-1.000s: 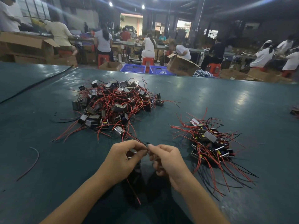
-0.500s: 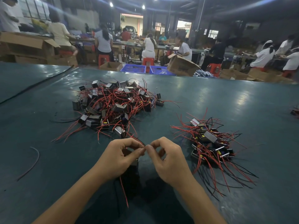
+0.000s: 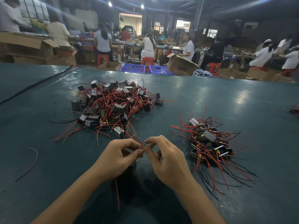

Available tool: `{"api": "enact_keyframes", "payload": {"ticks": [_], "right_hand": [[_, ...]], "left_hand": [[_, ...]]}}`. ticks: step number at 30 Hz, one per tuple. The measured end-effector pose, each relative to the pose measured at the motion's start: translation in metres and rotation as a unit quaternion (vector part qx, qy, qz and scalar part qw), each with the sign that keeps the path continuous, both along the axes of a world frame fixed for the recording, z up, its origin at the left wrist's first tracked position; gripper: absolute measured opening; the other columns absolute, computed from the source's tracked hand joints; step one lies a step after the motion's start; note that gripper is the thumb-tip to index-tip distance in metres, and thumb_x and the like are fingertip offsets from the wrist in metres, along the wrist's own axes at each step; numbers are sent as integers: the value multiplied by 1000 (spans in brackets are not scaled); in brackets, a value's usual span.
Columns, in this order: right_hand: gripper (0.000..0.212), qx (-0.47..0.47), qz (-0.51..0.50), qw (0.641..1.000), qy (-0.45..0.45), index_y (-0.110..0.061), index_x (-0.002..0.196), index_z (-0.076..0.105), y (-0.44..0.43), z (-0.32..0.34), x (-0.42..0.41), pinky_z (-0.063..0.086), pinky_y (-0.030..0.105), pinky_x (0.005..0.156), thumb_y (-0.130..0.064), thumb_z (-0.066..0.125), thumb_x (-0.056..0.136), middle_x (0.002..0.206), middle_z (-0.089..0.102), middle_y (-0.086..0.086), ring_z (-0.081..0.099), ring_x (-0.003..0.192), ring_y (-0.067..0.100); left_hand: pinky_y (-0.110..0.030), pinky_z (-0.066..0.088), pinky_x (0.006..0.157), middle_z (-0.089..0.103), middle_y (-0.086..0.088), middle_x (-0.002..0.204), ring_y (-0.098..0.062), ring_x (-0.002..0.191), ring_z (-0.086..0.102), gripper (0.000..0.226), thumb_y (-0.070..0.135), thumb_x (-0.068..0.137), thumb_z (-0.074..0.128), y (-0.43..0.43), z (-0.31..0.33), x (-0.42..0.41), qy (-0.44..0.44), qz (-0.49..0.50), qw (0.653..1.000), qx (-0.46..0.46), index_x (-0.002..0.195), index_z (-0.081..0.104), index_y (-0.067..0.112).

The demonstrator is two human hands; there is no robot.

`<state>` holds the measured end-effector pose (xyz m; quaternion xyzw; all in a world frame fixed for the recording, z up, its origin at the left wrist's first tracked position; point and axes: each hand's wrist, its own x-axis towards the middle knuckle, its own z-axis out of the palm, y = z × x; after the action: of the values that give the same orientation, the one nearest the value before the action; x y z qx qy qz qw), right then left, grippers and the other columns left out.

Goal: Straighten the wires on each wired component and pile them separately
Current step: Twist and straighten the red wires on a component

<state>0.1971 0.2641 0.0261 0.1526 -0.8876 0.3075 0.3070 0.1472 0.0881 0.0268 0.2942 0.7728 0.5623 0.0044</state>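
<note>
My left hand (image 3: 118,156) grips a small wired component, mostly hidden under its palm, and pinches one of its red wires (image 3: 139,141) at thumb and forefinger. My right hand (image 3: 166,156) pinches the same wire right beside the left fingertips. Another red wire (image 3: 117,194) hangs down below my left hand. A large tangled pile of components (image 3: 113,104) with red and black wires lies farther back on the left. A smaller pile with straighter wires (image 3: 208,143) lies to the right of my hands.
The green table (image 3: 226,102) stretches wide around both piles. A loose dark wire (image 3: 33,162) lies at the left. A black cable (image 3: 35,84) runs across the far left. Cardboard boxes, blue crates and seated workers fill the background beyond the table's far edge.
Both hands have shifted slightly away from me. The hanging red wire has swung from slanting right to hanging nearly straight down. The pinch stays on the wire.
</note>
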Motion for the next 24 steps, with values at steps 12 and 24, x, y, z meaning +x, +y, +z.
{"api": "enact_keyframes", "payload": {"ticks": [12, 24], "right_hand": [[26, -16, 46, 998, -30, -29, 120, 62, 3, -5, -3, 54, 33, 64, -32, 60, 94, 94, 63, -18, 56, 68, 3], [27, -124, 62, 979, -147, -31, 113, 65, -3, -17, -10, 56, 35, 70, -15, 58, 92, 98, 68, -17, 64, 77, 11]], "left_hand": [[-21, 52, 63, 68, 2, 74, -6, 66, 62, 10, 8, 90, 63, 0, 1, -2, -25, 9, 999, 38, 87, 69, 16], [-19, 48, 64, 68, 5, 78, -5, 68, 60, 13, 8, 91, 60, 2, 2, 1, -33, -27, 999, 34, 90, 69, 18]]}}
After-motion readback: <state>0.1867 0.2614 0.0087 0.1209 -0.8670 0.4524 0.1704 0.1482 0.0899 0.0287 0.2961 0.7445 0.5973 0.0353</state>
